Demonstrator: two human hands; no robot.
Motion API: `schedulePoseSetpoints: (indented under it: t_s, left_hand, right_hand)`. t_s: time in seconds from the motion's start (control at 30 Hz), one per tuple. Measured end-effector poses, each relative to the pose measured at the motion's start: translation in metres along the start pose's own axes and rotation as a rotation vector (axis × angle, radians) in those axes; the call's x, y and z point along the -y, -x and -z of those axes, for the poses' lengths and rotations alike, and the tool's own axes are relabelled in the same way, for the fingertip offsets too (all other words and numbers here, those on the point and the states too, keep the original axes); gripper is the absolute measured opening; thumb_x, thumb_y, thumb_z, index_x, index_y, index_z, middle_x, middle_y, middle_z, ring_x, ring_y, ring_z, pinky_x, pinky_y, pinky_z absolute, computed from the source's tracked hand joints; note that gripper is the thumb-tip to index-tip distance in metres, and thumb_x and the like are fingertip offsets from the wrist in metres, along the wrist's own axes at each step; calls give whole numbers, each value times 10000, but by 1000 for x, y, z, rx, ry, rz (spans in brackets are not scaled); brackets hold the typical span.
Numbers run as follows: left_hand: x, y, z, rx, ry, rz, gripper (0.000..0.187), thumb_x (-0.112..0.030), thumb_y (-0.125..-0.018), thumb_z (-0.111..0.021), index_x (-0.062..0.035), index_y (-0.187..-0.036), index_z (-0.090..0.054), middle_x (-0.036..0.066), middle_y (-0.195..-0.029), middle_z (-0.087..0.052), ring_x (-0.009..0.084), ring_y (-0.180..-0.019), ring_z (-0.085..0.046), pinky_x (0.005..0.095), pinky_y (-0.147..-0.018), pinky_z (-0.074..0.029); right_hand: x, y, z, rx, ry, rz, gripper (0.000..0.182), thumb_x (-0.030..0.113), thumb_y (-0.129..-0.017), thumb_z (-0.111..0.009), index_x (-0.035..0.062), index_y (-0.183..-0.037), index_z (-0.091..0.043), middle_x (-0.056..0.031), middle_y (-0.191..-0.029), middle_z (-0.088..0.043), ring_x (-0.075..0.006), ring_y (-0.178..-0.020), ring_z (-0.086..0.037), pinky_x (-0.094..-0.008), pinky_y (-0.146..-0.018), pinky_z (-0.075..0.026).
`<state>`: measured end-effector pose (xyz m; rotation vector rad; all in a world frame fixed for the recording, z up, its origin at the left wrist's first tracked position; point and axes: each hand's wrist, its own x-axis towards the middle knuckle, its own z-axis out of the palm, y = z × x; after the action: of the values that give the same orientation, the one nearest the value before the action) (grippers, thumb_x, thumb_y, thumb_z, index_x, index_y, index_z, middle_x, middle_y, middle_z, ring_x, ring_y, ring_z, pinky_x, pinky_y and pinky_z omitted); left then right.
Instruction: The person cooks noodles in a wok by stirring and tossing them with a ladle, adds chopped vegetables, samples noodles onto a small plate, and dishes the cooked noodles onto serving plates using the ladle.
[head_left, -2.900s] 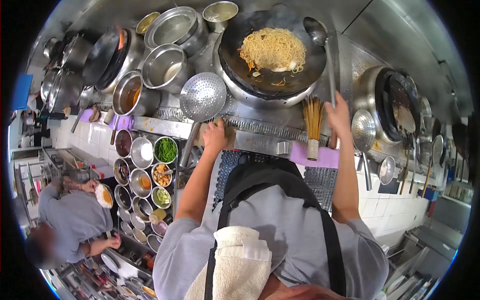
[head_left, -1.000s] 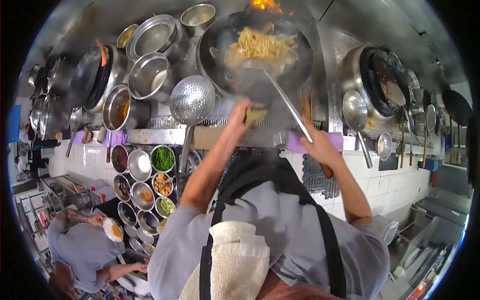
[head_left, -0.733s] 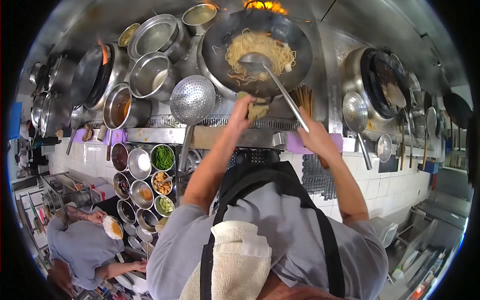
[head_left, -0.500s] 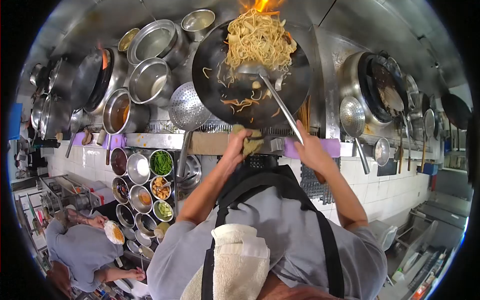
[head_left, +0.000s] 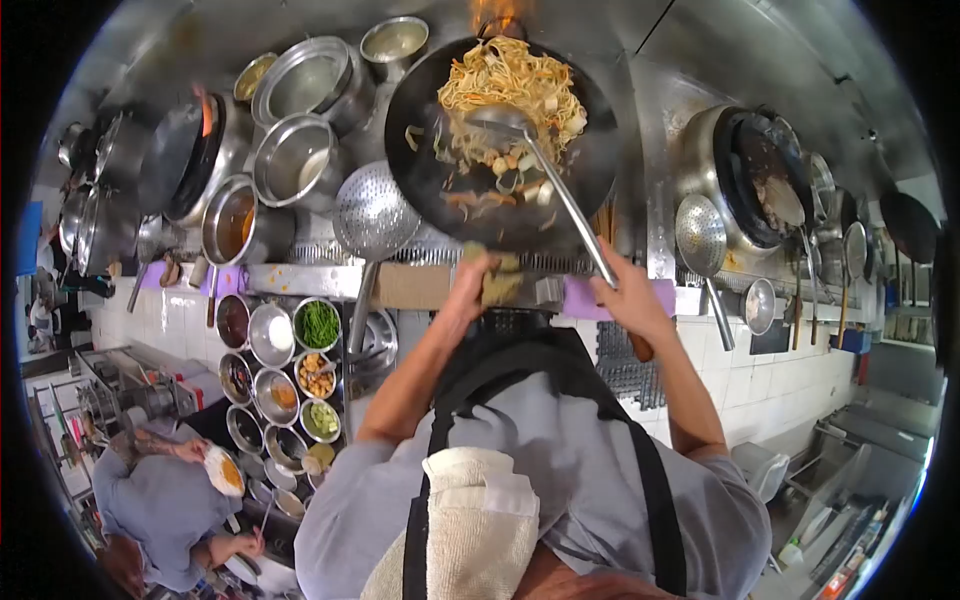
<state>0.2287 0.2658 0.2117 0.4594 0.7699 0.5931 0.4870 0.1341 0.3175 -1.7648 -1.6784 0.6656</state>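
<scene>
"Holding what, the right hand (head_left: 632, 293)?"

"The long handle of the ladle (head_left: 497, 119), fingers closed round its end. Take the wok (head_left: 420, 190) as a clock face: that hand is outside the rim at five, and the ladle's bowl is just above the centre, against the noodles (head_left: 512, 84)."

"And those noodles?"

"Heaped inside the wok around twelve, with orange strips (head_left: 482, 199) and pale pieces scattered down towards six."

"Left hand (head_left: 474, 286)?"

"At six, bunched on a greenish cloth (head_left: 501, 284) by the near rim. I can't tell whether it grips the wok through it."

"Any fire?"

"Flames (head_left: 494, 14) past twelve, just beyond the far rim."

"What's round about?"

"A perforated scoop (head_left: 374, 212) at eight, a steel pot (head_left: 293, 162) at nine, and a bristly brush (head_left: 606, 224) past four, partly behind the right hand. A purple cloth (head_left: 577, 300) lies by that hand too. Further off, between seven and eight, there's a bowl of chopped greens (head_left: 317, 325)."

"Who's beyond the bowls?"

"A co-worker (head_left: 165, 500), same direction, one hand at a white and orange dish (head_left: 224, 471)."
</scene>
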Motion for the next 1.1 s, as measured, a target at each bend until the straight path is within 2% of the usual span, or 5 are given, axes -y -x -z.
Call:
schedulePoseSetpoints:
  t_s: [0.17, 0.43, 0.63, 0.93, 1.1]
  left_hand:
    - [-51, -62, -24, 7, 229, 119, 319, -122, -878, -576, 32, -1155, -538, 228, -1133, -664, 368, -964, -701, 502, -825, -609]
    - [-33, -70, -16, 21, 192, 83, 325, -129, -882, -577, 48, -1154, -565, 221, -1069, -677, 361, -910, -714, 487, -787, -620]
    - [8, -6, 6, 54, 79, -120, 281, -77, -864, -569, 43, -1117, -550, 211, -1059, -676, 340, -876, -728, 463, -710, -639]
    - [-59, -111, -16, -1, 211, 11, 294, -132, -893, -622, -4, -1141, -529, 172, -1050, -666, 301, -860, -709, 445, -710, -616]
    - [-38, -59, 21, -363, -723, -540, 594, -299, -839, -779, -1, -1266, -493, 182, -1037, -608, 384, -981, -649, 461, -851, -555]
  right_hand:
    - [89, 23, 77, 382, -509, -518, 610, 29, -925, -592, 61, -1515, -436, 14, -760, -571, -14, -483, -418, -223, -425, -376]
    - [13, -28, 14, 186, 143, -221, 649, 141, -890, -616, -8, -1488, -411, -367, -1193, -600, -504, -1060, -612, -480, -945, -487]
    - [12, -23, -9, 51, 103, -180, 640, 110, -872, -641, -42, -1458, -434, -350, -1089, -641, -512, -978, -625, -488, -894, -501]
    - [-14, -20, 4, -17, -349, -271, 508, 37, -930, -622, 5, -1424, -509, -20, -806, -608, -76, -567, -508, -257, -514, -424]
    - [-43, -122, 11, -82, -395, -379, 328, 68, -940, -620, -45, -1247, -607, -33, -723, -597, -80, -562, -556, -273, -501, -458]
